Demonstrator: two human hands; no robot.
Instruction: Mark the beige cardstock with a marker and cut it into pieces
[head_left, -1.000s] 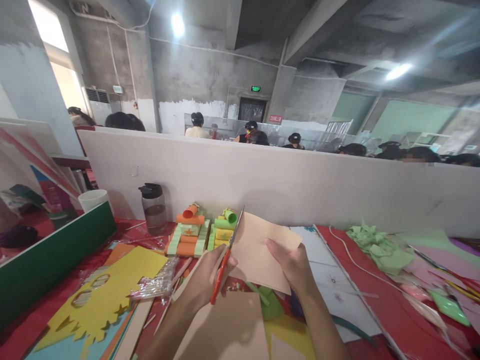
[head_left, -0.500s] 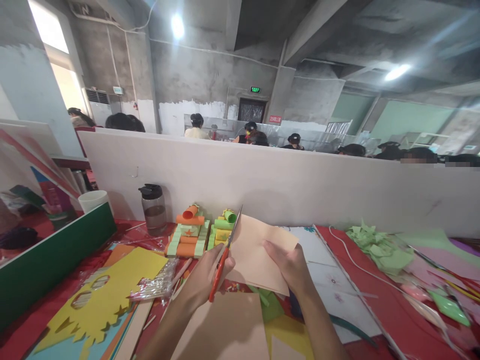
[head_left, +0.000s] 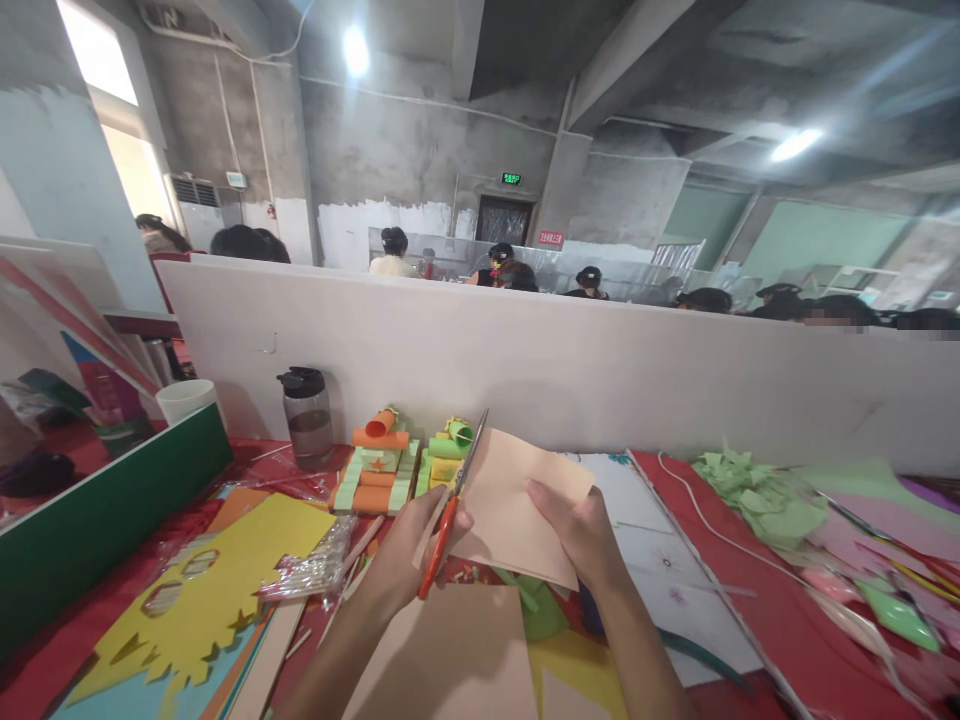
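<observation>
My left hand is closed around the red handles of a pair of scissors, whose blades point up and away along the left edge of a peach paper sheet. My right hand pinches that sheet at its right side, thumb on top. Another peach sheet lies on the table below, between my forearms. Just beyond the scissors stand two paper models, one orange and green, one green and yellow. Whether the blades are cutting into the paper I cannot tell.
A water bottle and a white cup stand at the back left. Yellow cut paper and a bag of sticks lie left. Green scraps and more scissors lie right. A white partition borders the table.
The scissors have shifted very slightly to the right with my left hand. The sheet in my right hand has barely moved.
</observation>
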